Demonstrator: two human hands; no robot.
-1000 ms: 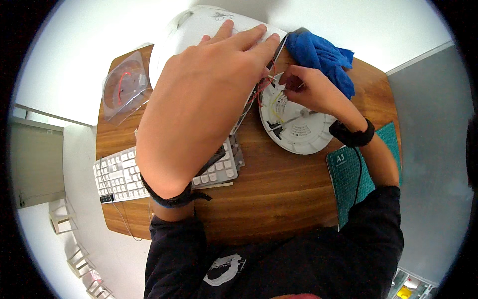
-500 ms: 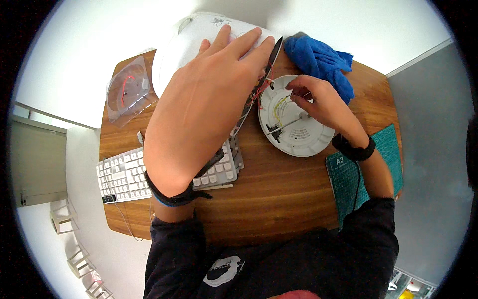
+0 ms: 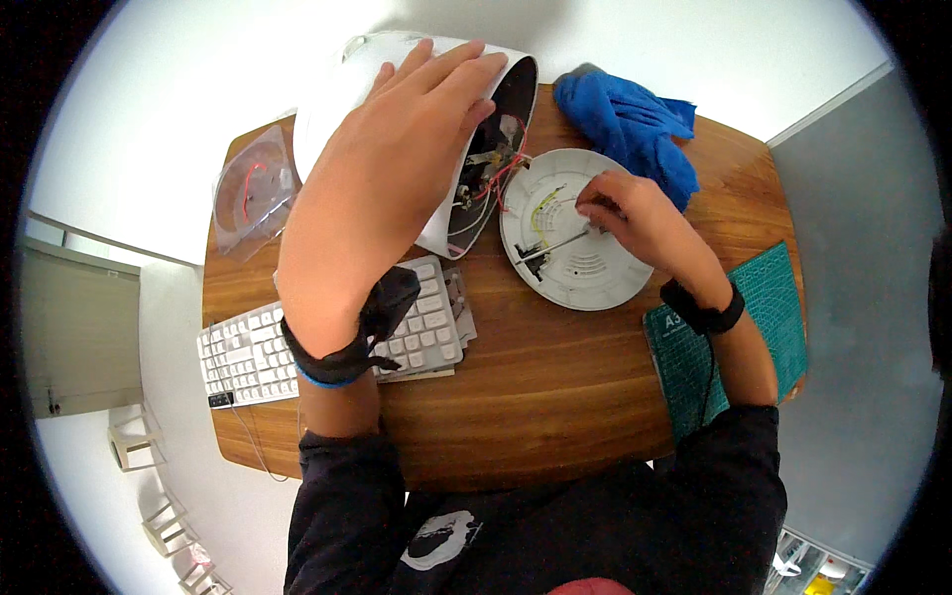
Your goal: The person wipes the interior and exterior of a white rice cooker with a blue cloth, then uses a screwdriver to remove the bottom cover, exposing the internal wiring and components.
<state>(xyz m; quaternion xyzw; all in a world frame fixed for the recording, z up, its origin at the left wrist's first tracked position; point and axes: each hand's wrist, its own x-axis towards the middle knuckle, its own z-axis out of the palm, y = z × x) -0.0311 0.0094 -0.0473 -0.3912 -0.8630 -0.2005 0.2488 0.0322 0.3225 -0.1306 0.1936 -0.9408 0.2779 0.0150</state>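
Note:
My left hand lies open, fingers stretched, against the side of a white appliance housing. The housing is tilted, and its dark open underside faces right. Red and white wires and metal parts show inside that opening. Beside it on the table lies a round light-grey base plate with slots, a yellow-green wire and a thin rod with black pieces at one end. Over the plate, my right hand has its fingers curled together; what they hold, if anything, is hidden.
A white keyboard is under my left forearm. At the back right lies a blue cloth. A green cutting mat is beneath my right forearm. To the left stands a clear plastic tray with a red wire in it.
The housing has tipped so that more of its dark inside and wiring shows. My left hand has shifted slightly left with it. My right hand stays over the plate, its fingers now more curled.

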